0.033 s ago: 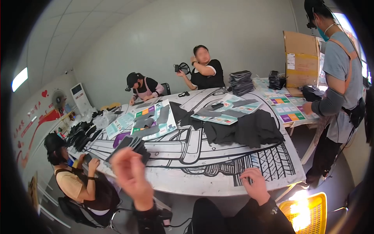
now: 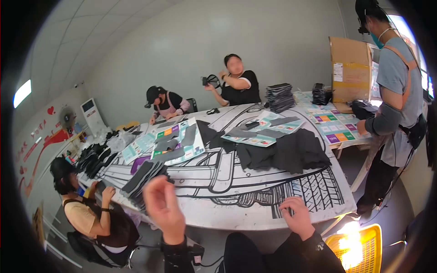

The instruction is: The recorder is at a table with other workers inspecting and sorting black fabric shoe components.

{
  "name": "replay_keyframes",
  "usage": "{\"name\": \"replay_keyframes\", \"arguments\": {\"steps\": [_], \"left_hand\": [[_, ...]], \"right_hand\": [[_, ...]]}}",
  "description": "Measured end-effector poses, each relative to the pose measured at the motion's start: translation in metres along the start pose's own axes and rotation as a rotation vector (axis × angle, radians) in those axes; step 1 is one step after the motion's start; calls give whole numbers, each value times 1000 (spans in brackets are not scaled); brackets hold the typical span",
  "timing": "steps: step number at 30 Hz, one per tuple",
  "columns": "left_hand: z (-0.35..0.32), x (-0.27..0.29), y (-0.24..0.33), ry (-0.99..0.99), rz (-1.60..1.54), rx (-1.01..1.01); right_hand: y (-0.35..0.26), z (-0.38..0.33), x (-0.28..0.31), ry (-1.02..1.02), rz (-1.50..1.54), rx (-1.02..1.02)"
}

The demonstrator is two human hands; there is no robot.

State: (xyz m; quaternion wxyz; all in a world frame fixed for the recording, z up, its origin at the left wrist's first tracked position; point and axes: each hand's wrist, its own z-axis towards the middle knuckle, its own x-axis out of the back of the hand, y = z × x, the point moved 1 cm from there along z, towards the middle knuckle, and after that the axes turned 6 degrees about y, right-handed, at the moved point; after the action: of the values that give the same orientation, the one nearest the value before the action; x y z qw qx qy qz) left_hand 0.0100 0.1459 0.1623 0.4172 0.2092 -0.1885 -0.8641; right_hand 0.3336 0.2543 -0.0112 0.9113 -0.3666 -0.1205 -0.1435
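My left hand (image 2: 165,211) is raised over the table's near edge, its fingers loosely curled with gaps between them and nothing seen in them. Just beyond it leans a stack of dark grey cloth pieces (image 2: 142,181), partly covered by the hand. My right hand (image 2: 298,217) hovers at the near edge, over the drawn tyre pattern. Its fingers are bent, the thumb stands apart from them, and no object shows there. A wide heap of black cloth pieces (image 2: 284,152) lies farther off, in front of the right hand.
Printed boards (image 2: 189,157) with grey strips on them lie on the white table (image 2: 218,220). Another stack of grey pieces (image 2: 279,98) stands at the back. A yellow basket (image 2: 374,248) is at lower right. One co-worker (image 2: 93,204) sits at left, another (image 2: 396,91) stands at right, two sit across.
My left hand has shifted a little to the right and uncovered more of the grey stack. My right hand has hardly moved. The co-workers keep nearly the same poses.
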Motion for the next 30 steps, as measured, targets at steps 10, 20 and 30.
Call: {"name": "replay_keyframes", "arguments": {"steps": [10, 20, 30], "left_hand": [[-126, -17, -106, -494, 200, 266], [-162, -17, -151, -421, 220, 442], [-151, -19, -130, -438, 228, 453]], "right_hand": [[-40, 66, 18, -77, -114, 5], [8, 278, 31, -142, -507, -10], [144, 366, -56, -569, -883, -32]]}}
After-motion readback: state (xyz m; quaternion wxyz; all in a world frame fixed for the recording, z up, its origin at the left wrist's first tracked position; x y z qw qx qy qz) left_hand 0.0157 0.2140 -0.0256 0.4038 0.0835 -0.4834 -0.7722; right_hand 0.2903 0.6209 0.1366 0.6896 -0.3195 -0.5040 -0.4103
